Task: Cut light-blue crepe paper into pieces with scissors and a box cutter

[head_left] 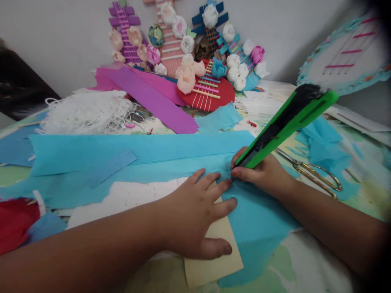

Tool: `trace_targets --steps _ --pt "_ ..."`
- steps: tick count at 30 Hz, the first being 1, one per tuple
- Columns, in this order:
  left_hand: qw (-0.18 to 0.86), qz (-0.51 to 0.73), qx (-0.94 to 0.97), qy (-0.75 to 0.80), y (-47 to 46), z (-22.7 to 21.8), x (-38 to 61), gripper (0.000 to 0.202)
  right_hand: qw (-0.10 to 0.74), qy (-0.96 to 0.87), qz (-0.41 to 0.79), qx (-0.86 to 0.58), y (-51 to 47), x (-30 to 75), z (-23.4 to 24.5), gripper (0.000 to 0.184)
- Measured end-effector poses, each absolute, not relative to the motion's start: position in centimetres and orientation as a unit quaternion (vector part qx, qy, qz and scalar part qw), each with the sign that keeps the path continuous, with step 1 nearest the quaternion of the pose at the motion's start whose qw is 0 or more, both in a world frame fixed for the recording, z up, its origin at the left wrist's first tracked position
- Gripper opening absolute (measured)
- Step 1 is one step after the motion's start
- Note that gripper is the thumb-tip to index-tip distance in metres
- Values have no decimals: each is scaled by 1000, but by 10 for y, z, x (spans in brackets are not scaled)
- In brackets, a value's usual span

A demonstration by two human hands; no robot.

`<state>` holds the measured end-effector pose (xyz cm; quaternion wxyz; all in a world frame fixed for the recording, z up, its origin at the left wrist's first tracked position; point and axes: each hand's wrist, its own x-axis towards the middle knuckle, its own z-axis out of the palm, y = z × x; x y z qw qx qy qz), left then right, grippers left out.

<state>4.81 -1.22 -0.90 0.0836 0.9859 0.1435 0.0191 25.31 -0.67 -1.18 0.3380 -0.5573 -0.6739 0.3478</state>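
Note:
My right hand [262,173] is closed around a green and black box cutter [284,126], which slants up to the right with its lower end at the blue crepe paper [259,219]. My fingers hide the blade. My left hand [204,211] lies flat with fingers spread, pressing on a cream card strip [214,264] that rests over the blue paper. Its fingertips are close to the cutter's lower end. Behind both hands stretches a long folded strip of blue crepe paper [137,148], with white paper [137,199] showing at its near side.
Gold-handled scissors [317,173] lie to the right beside crumpled blue paper [324,140]. White string [88,112] is heaped at the back left, next to purple paper strips [155,99]. Small decorated guitars [210,87] with paper flowers stand along the wall. Red paper [18,224] lies far left.

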Motion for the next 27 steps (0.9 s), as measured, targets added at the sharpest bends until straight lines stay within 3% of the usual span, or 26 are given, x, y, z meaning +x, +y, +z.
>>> trace_targets --steps 12,27 --pt "83 16 987 135 -11 -8 47 64 383 -622 416 -543 -6 258 -15 29" --pt "86 17 988 130 -10 -11 46 65 338 -664 372 -553 -4 258 -17 31"
